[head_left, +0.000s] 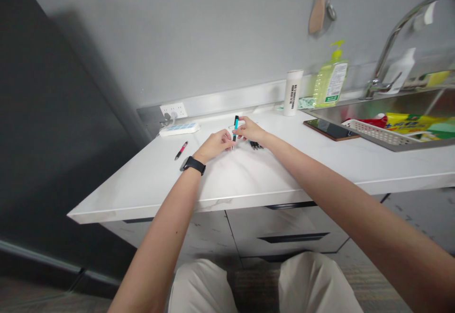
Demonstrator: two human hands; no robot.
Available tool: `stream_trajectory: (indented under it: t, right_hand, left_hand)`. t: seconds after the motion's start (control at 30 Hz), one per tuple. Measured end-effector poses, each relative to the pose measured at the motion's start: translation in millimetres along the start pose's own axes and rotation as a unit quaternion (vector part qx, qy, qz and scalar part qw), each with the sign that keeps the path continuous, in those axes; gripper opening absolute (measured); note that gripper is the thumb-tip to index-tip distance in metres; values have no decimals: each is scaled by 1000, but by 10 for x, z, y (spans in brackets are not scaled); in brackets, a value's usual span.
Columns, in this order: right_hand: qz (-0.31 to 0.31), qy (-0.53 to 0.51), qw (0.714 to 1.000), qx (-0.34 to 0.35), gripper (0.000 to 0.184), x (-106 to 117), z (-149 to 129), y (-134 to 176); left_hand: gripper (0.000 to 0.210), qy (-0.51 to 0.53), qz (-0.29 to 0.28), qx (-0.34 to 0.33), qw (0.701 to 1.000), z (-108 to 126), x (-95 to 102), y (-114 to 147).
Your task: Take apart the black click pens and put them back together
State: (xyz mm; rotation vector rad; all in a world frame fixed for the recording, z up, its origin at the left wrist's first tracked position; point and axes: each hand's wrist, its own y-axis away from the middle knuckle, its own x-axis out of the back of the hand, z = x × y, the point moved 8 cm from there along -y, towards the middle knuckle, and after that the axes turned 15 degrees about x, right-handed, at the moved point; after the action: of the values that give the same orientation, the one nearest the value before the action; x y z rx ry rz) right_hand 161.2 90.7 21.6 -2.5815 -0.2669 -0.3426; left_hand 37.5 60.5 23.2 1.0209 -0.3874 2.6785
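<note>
Both my hands meet over the white countertop [249, 180]. My right hand [251, 130] and my left hand [215, 145] pinch a teal pen [235, 127] that stands nearly upright between the fingers. A black watch [193, 164] is on my left wrist. Some small dark objects [256, 146] lie on the counter just under my right hand; I cannot tell what they are. A red and black pen [181, 150] lies on the counter to the left of my left hand.
A white power strip [179, 129] lies by the wall outlet [173, 110]. A phone [331, 129] lies near the sink [398, 114], which holds a white basket [377, 132] and packages. A white cylinder [293, 92] and a soap bottle [331, 80] stand at the wall.
</note>
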Motion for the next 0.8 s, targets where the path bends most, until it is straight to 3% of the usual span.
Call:
stream_trajectory:
  t: [0.1,0.2,0.3,0.57,0.8]
  right_hand:
    - [19,122,992,-4,49,119,47,-22]
    - [0,272,962,34,41,191,17,-56]
    - [-28,352,934,50,34,202,32,-71]
    - [-35,381,922,51,20,182,66,-67]
    - [-78,417,903,68,8,102,82,-65]
  left_hand:
    - [21,-64,8,-12,998,-10,-11,11]
    - [16,-94,16,-13,995,-19,1,17]
    - [13,-96,11,-12,995,-13,2,23]
    - [10,-92,8,-10,996,8,-8,24]
    - [7,-93,6,-12,996,18,-12,28]
